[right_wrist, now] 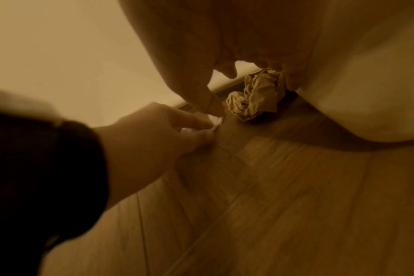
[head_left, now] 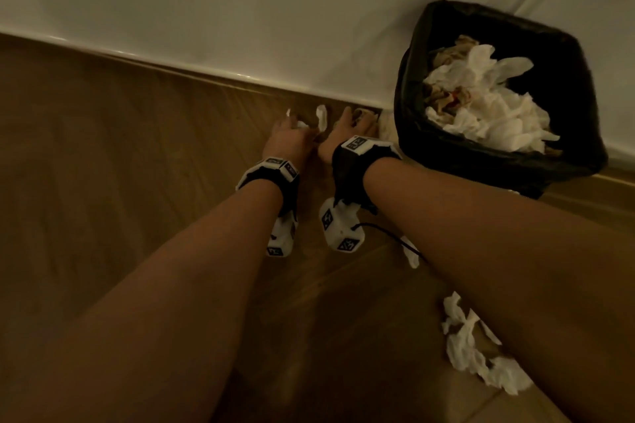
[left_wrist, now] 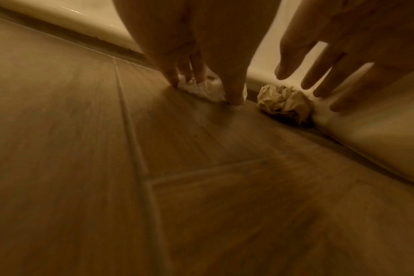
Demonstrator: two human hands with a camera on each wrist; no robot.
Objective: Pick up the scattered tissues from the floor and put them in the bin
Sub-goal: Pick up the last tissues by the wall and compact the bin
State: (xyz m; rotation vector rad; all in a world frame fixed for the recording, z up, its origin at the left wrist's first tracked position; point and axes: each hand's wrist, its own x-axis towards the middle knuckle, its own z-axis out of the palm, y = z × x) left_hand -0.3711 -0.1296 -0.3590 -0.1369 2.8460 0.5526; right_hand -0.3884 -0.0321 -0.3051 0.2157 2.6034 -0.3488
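Note:
A black-lined bin [head_left: 488,165] heaped with tissues stands against the wall on the right. Just left of it, both hands reach down to the floor at the skirting board. My left hand [head_left: 295,129] pinches a white crumpled tissue [left_wrist: 208,89] between thumb and fingers, still on the floor. A strip of white tissue [head_left: 322,117] shows between the hands. My right hand [head_left: 357,122] has its fingers spread over a brown crumpled tissue [left_wrist: 284,104], fingertips [right_wrist: 229,72] touching its top [right_wrist: 255,97].
More white tissues lie on the wooden floor under my right forearm [head_left: 470,343], with a small piece [head_left: 410,254] by the wrist cable. The white wall and skirting [head_left: 206,72] close off the far side. A pale curved surface [left_wrist: 366,140] stands right of the brown tissue.

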